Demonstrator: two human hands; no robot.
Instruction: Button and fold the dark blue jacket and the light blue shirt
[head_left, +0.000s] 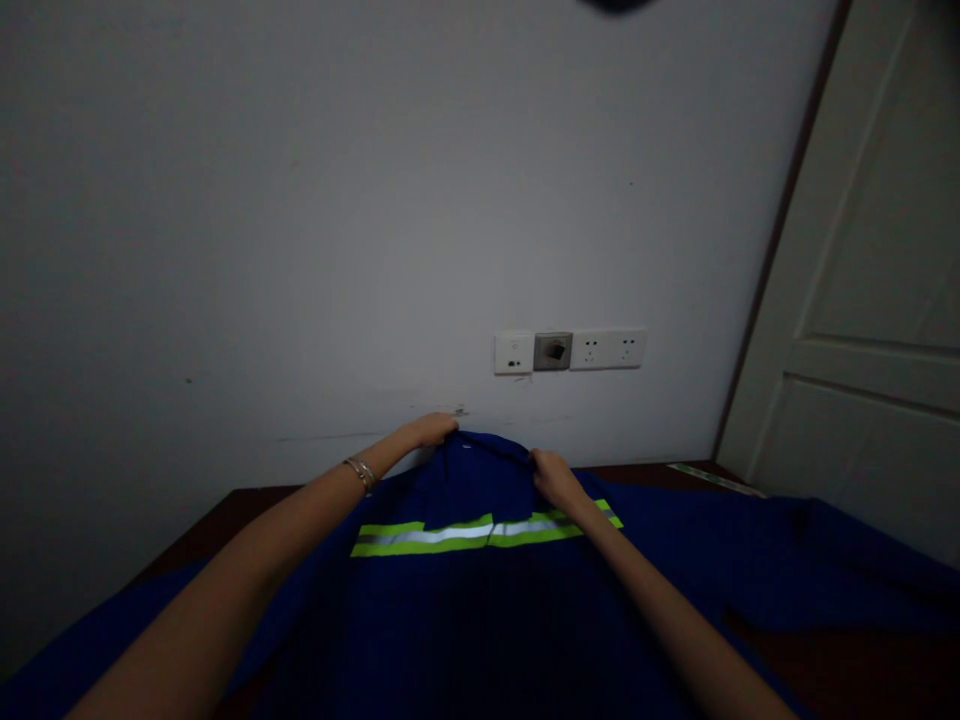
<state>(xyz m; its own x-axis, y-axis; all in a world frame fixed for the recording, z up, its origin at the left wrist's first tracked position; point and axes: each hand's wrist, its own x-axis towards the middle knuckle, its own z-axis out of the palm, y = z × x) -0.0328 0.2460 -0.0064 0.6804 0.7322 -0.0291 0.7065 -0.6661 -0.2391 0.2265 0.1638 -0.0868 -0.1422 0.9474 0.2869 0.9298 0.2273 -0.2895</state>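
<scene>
A dark blue work jacket [480, 610] lies spread on the table, its sleeves reaching out to both sides. A yellow-green band with a silver reflective stripe [427, 540] crosses it. My left hand [435, 429] is closed on the left end of the raised collar. At the collar's right end, my right hand [553, 476] grips the cloth with bent fingers. Between the two hands the collar edge is lifted towards the wall. Shadow hides much of the lower part of the jacket.
Beneath the jacket is a dark reddish-brown table [217, 520], pushed against a pale wall [315, 220]. Wall sockets [607, 349] sit above its back edge. A thin, ruler-like strip [716, 478] lies at the back right, near a panelled door [870, 320].
</scene>
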